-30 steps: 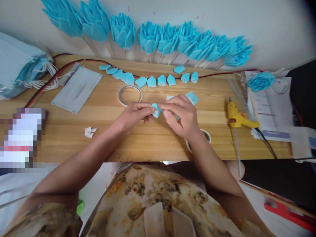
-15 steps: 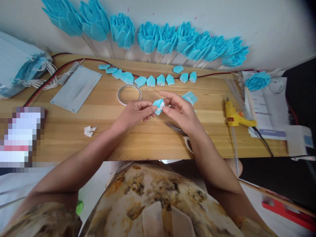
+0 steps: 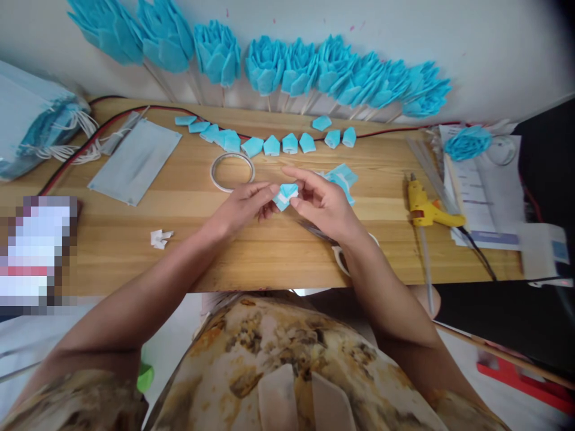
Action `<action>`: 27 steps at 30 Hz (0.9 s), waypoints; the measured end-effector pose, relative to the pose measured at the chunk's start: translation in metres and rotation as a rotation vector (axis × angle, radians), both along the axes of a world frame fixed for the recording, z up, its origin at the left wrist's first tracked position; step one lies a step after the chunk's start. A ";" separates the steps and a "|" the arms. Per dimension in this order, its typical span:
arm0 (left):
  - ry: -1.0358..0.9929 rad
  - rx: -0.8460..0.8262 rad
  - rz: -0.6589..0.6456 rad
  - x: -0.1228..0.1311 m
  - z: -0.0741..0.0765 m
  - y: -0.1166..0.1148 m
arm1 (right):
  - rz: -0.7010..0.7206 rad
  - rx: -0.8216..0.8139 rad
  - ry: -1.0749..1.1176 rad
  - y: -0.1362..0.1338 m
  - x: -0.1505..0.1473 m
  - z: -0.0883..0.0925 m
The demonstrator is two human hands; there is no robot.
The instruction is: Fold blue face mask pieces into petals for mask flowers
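Note:
Between my two hands is a small folded blue fabric petal [image 3: 286, 196] with a white strip across it. My left hand [image 3: 251, 203] pinches its left side between thumb and fingers. At its right edge, the thumb and fingertips of my right hand [image 3: 321, 200] are closed on it, with the index finger raised above. Scissors [image 3: 339, 257] lie partly hidden beneath my right wrist. Behind that hand is a loose blue fabric piece [image 3: 342, 179]. A roll of tape [image 3: 232, 172] lies flat just beyond my left hand.
Several folded blue petals [image 3: 272, 145] form a row behind. Blue fabric flowers on sticks [image 3: 218, 54] lean against the wall. To the right lies a yellow glue gun [image 3: 422, 203] near papers [image 3: 485, 209]. On the left are a flat face mask [image 3: 135, 161], a phone [image 3: 40, 239] and paper scraps [image 3: 160, 238].
The petal has turned in my fingers, so its white strip and fold now face up more. My right hand has shifted slightly left. The whole view has moved a little.

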State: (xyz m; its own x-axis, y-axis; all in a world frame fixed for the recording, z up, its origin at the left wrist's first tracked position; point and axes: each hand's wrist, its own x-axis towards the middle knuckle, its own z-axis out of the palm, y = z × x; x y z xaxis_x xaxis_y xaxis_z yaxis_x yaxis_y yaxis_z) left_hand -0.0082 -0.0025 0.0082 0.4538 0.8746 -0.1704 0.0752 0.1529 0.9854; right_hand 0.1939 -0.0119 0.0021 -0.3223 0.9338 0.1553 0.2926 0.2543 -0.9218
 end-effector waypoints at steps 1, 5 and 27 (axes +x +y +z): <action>0.035 0.038 0.008 0.001 0.001 -0.001 | -0.003 0.009 -0.005 0.000 0.000 0.001; 0.140 0.170 0.062 0.004 0.000 -0.002 | -0.004 0.022 -0.011 0.000 -0.002 0.003; 0.046 0.044 0.049 0.003 0.002 -0.001 | -0.090 -0.002 0.094 0.003 0.002 -0.002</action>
